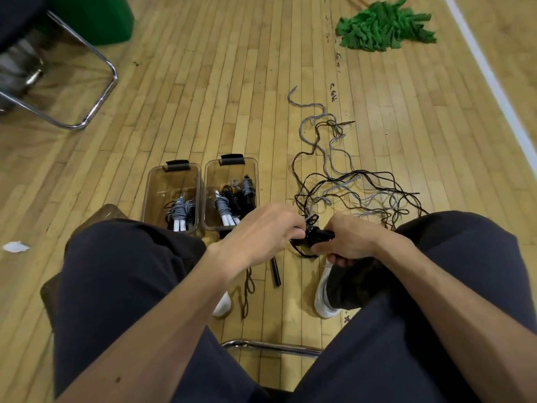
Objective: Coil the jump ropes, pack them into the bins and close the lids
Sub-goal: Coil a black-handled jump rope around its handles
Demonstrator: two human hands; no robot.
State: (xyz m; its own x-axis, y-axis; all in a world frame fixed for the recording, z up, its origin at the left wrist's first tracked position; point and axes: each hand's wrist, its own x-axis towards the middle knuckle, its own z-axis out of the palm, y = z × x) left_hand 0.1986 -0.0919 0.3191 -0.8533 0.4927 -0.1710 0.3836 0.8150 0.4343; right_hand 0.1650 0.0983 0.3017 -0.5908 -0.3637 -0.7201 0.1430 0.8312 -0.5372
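Two lidless bins stand side by side on the floor (pixel 203 97); both grips hold a black jump rope (pixel 315 235) above it.
The left bin (pixel 146 196) holds grey coils with white handles, and the right bin (pixel 207 193) holds grey and black coils. Open floor lies beyond them, with loose ropes (pixel 363 193) sprawled to their right. The right grip (pixel 351 239) is curled round the handles, whose long axis points left. The left grip (pixel 261 231) pinches the cord.

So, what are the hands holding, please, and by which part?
A black jump rope: right hand grips its handles, left hand pinches the cord.
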